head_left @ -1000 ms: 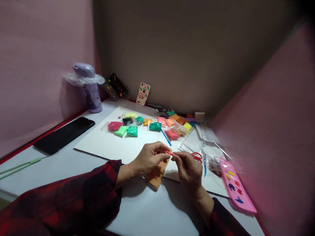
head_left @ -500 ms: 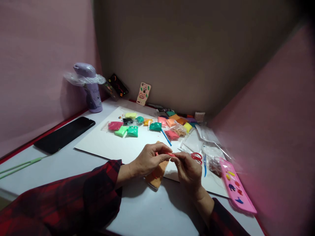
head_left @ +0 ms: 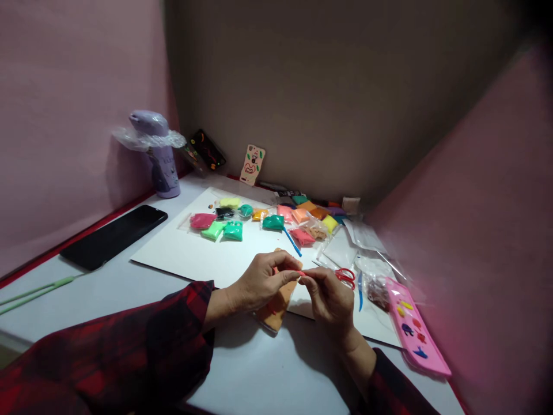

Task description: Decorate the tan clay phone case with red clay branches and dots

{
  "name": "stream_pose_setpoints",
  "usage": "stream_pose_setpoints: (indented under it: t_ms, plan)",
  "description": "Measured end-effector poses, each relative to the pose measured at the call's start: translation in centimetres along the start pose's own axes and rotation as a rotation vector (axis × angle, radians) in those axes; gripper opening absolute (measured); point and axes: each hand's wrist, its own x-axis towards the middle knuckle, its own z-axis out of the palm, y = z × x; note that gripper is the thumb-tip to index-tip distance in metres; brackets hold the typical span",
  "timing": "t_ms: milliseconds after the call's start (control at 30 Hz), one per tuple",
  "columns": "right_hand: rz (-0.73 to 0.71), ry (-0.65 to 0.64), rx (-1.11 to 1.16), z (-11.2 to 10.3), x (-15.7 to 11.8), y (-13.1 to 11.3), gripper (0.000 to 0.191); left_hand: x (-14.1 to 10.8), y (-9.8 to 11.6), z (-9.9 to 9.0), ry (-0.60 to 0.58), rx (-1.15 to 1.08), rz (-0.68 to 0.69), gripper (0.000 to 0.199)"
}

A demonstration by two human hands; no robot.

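Observation:
Between the fingertips of both hands is a small piece of red clay (head_left: 301, 273). My left hand (head_left: 264, 280) pinches it from the left, and my right hand (head_left: 332, 297) pinches it from the right. Below them lies an orange-brown phone case (head_left: 276, 314) at the near edge of the white board (head_left: 181, 253), partly hidden by my left hand. Red-handled scissors (head_left: 345, 277) rest just beyond my right hand. A blue tool (head_left: 292, 242) lies on the board past my fingers.
Several colored clay packets (head_left: 233, 230) spread over the board. At left are a black phone (head_left: 114, 236) and a purple bottle (head_left: 164, 170). A pink mold tray (head_left: 417, 331) lies at right. Decorated cases (head_left: 252, 165) lean on the back wall.
The fingertips have shifted very slightly around the red clay, and less of it shows between them. Everything else keeps its place.

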Motion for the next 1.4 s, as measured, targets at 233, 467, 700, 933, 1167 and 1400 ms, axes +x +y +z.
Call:
stream_pose_setpoints:
  t_ms: [233,467,700,933,1167,1400]
  plan:
    - [0.014,0.002,0.001,0.0,0.1,-0.1,0.009,0.1,0.1,0.0,0.015,0.019,0.006,0.011]
    - [0.021,0.003,0.007,0.0,0.0,-0.2,0.009,0.1,0.4,0.0,0.001,0.031,-0.008,0.013]
    - [0.003,0.001,0.085,0.2,-0.1,0.1,0.018,0.1,0.7,0.0,-0.025,0.021,-0.042,0.015]
    - [0.034,0.033,0.017,0.1,0.0,0.0,0.016,0.0,0.8,-0.1,0.008,-0.037,-0.14,0.038]
    - [0.054,0.062,-0.008,0.2,0.1,-0.2,0.011,0.0,0.9,0.0,0.019,-0.057,-0.176,0.032]
    - [0.028,0.044,-0.001,0.2,0.0,-0.1,0.012,0.1,1.1,0.0,0.032,-0.037,-0.126,0.03]
